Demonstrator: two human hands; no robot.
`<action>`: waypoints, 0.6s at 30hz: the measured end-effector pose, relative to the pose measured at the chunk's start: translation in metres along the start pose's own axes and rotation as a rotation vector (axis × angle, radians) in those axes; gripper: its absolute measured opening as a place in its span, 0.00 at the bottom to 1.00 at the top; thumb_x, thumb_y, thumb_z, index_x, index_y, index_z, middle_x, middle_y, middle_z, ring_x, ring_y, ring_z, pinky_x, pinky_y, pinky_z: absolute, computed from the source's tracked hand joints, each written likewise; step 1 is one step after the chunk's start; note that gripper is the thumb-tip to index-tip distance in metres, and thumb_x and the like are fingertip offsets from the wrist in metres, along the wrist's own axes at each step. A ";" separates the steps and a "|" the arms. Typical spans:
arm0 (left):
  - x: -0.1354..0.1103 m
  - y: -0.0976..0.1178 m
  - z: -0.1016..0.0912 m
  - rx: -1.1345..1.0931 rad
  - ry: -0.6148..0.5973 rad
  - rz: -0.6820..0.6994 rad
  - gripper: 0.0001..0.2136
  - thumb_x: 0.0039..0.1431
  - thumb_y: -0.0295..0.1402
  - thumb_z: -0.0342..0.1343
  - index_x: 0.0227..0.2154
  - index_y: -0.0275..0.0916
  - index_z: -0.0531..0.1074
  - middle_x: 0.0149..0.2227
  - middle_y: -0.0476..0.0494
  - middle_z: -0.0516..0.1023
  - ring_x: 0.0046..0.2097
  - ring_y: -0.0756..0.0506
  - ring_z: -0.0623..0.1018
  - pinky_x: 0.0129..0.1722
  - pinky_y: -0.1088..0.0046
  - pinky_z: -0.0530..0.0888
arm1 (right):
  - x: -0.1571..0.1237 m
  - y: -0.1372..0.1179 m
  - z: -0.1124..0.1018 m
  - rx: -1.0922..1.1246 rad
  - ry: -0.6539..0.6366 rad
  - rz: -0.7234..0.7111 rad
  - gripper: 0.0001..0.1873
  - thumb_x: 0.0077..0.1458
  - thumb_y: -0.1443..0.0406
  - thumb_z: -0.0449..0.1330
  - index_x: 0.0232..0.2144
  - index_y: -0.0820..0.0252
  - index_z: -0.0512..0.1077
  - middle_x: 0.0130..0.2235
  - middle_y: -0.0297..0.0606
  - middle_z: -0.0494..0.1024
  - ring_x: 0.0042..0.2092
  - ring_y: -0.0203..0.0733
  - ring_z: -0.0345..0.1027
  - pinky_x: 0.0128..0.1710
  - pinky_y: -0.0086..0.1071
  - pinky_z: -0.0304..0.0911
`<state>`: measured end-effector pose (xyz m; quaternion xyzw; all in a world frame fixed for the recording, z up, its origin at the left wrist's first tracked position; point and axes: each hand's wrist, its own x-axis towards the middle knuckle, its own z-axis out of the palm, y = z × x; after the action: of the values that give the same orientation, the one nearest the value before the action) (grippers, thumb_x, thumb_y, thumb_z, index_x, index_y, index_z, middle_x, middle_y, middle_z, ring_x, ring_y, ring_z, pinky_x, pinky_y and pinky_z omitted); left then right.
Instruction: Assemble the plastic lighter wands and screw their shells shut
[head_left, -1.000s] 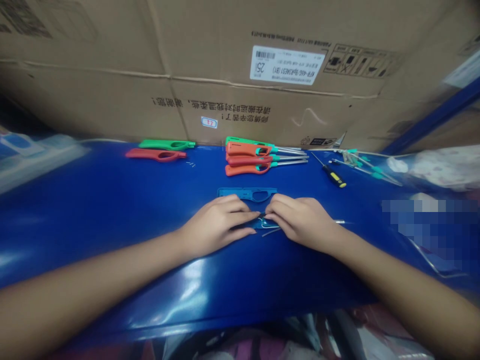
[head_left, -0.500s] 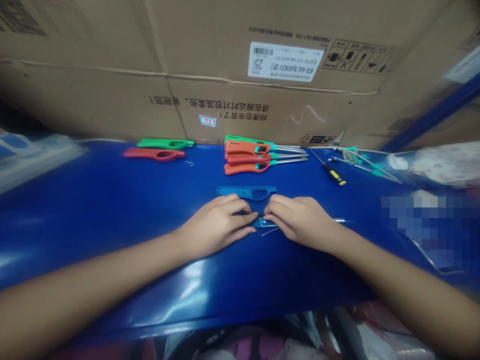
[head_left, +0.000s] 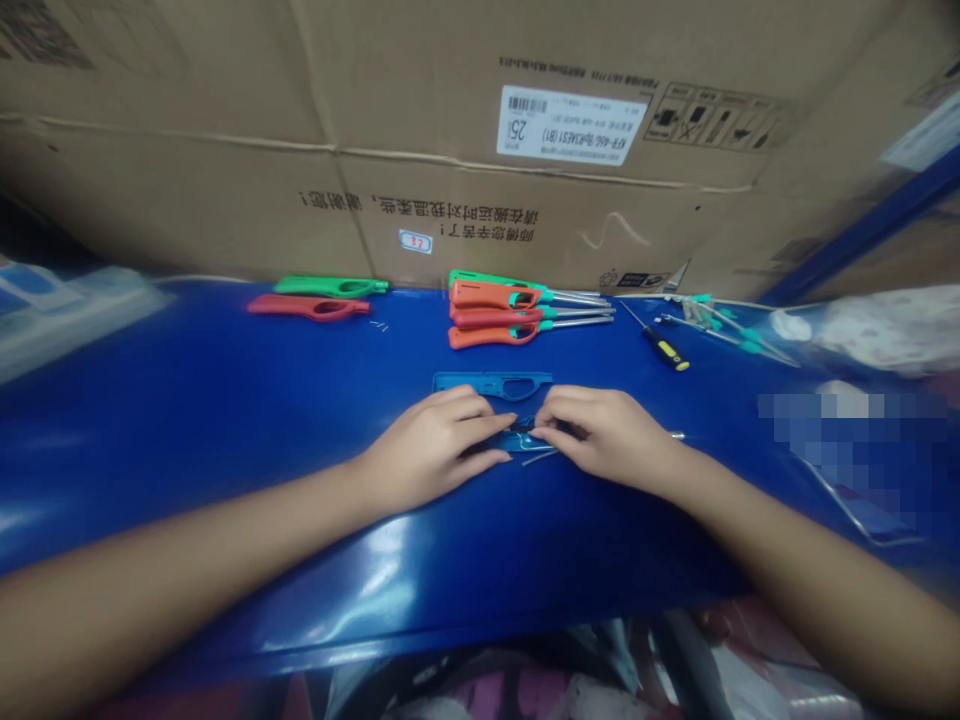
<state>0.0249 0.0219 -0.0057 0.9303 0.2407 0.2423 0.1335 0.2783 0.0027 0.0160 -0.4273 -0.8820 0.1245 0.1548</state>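
Between my hands on the blue tabletop lies the blue half-shell of a gas lighter, with a dark part and thin wire inside it. My left hand is closed around its left end, thumb at the near edge. My right hand pinches at the middle of the shell; what sits between those fingertips is too small to make out. A metal tube end shows beyond my right wrist. Just behind my hands rests a second blue half-shell, its trigger opening to the right.
Assembled orange, red and green lighters are stacked at the back. Left of them lie a red handle shell, a green one and tiny pins. A screwdriver and loose metal tubes lie right. A cardboard box walls the rear.
My right fingertips have shifted slightly and lifted a little off the shell's middle, so more of the dark part shows. My left fingers have straightened slightly.
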 end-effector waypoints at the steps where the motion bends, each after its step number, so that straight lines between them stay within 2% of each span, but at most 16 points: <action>1: 0.000 -0.001 0.000 -0.003 0.001 -0.002 0.17 0.66 0.38 0.58 0.54 0.36 0.74 0.42 0.40 0.79 0.43 0.43 0.77 0.45 0.63 0.76 | 0.000 0.000 0.002 0.006 0.009 -0.008 0.07 0.64 0.66 0.58 0.33 0.58 0.73 0.37 0.36 0.79 0.37 0.37 0.72 0.35 0.29 0.60; 6: 0.000 -0.001 0.000 0.029 -0.011 0.022 0.15 0.68 0.39 0.55 0.52 0.38 0.76 0.41 0.40 0.79 0.43 0.43 0.77 0.44 0.65 0.75 | 0.002 0.003 0.008 0.045 0.067 -0.041 0.08 0.65 0.65 0.58 0.32 0.60 0.74 0.35 0.38 0.79 0.36 0.38 0.73 0.36 0.29 0.62; 10: 0.000 0.004 -0.002 0.151 -0.027 0.048 0.15 0.70 0.37 0.51 0.51 0.37 0.77 0.42 0.39 0.78 0.44 0.42 0.77 0.44 0.63 0.76 | 0.001 -0.001 0.001 0.024 0.055 -0.026 0.07 0.64 0.65 0.58 0.34 0.59 0.75 0.37 0.38 0.79 0.36 0.38 0.73 0.35 0.29 0.62; 14: -0.001 0.007 -0.003 0.195 -0.031 0.054 0.14 0.71 0.35 0.50 0.49 0.33 0.77 0.41 0.37 0.78 0.43 0.41 0.77 0.43 0.62 0.77 | -0.003 -0.007 -0.009 0.033 -0.041 -0.050 0.06 0.64 0.64 0.58 0.41 0.57 0.74 0.42 0.37 0.78 0.39 0.38 0.72 0.36 0.29 0.63; 18: -0.001 0.004 -0.002 0.069 0.002 0.060 0.14 0.70 0.31 0.50 0.51 0.31 0.75 0.46 0.35 0.77 0.47 0.42 0.76 0.49 0.63 0.76 | -0.006 -0.006 -0.014 0.002 -0.166 -0.135 0.07 0.64 0.62 0.59 0.44 0.56 0.71 0.46 0.37 0.75 0.41 0.38 0.72 0.39 0.31 0.65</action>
<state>0.0244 0.0179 -0.0029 0.9409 0.2212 0.2388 0.0937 0.2829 -0.0047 0.0300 -0.3550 -0.9185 0.1496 0.0895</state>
